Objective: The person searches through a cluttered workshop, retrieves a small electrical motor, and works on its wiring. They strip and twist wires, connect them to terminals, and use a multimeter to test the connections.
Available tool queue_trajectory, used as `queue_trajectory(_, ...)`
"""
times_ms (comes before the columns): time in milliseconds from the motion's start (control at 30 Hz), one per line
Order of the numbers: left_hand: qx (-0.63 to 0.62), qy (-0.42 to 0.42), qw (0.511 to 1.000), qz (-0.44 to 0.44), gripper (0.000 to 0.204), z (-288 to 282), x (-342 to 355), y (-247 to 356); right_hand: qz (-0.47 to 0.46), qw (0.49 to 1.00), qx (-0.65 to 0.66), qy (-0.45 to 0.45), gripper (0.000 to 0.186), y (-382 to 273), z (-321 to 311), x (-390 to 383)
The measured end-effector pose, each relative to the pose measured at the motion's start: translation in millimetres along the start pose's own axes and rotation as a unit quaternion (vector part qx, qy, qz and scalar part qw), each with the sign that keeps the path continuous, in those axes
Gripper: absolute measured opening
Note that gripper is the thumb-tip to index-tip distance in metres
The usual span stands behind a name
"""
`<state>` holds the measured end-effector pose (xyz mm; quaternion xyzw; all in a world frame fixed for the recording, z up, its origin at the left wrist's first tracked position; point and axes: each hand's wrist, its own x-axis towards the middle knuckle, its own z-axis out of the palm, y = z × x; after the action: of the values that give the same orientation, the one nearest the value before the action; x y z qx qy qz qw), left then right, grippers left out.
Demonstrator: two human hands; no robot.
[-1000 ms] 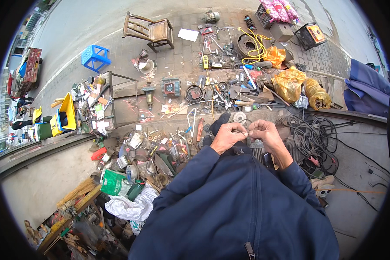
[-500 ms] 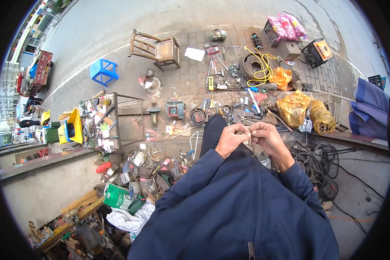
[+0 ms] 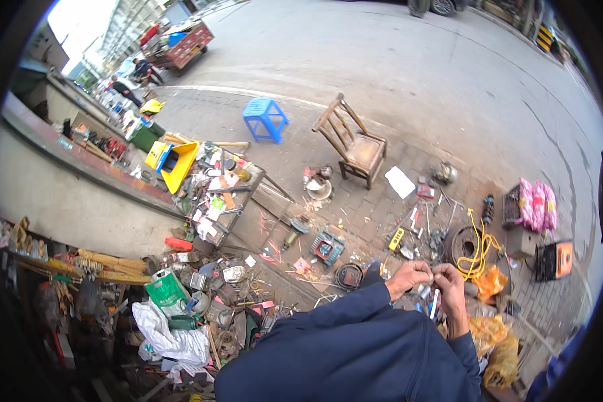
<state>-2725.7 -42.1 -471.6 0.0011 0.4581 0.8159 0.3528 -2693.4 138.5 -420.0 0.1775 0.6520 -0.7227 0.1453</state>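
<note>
My left hand and my right hand meet in front of my body, fingertips almost touching. The fingers of both are pinched together. Whatever lies between them is too small to make out. Just left of my left hand, on the ground, sits a round black dish-like part. Beyond it are a teal-and-rust motor housing and a worn power tool. A yellow power strip lies past my hands, among scattered tools and metal parts.
A wooden chair and a blue plastic stool stand farther out on the paving. To the right are a wheel rim with a yellow hose and an orange-black machine. A cluttered bench stands left, near a heap of scrap.
My view has swung left and up, so the street shows more and my hands appear lower and farther right. Both hands stay pinched close together.
</note>
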Motion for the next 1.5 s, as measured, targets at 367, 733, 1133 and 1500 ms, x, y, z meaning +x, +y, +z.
queue_trajectory(367,-0.023,-0.009,0.998,0.06,0.004,-83,167,115,0.021,0.992,0.017,-0.125,0.012,-105,8,212)
queue_trajectory(733,-0.008,0.086,0.99,0.108,0.006,-256,369,154,-0.093,0.981,-0.111,-0.129,0.029,-97,-11,500)
queue_trajectory(1133,0.013,0.031,0.996,-0.083,0.004,-353,621,206,-0.039,0.994,-0.05,-0.092,0.013,-78,-30,725)
queue_trajectory(1500,0.104,-0.167,0.938,-0.284,0.004,-339,869,196,0.051,0.967,0.136,0.21,0.011,-43,-123,830)
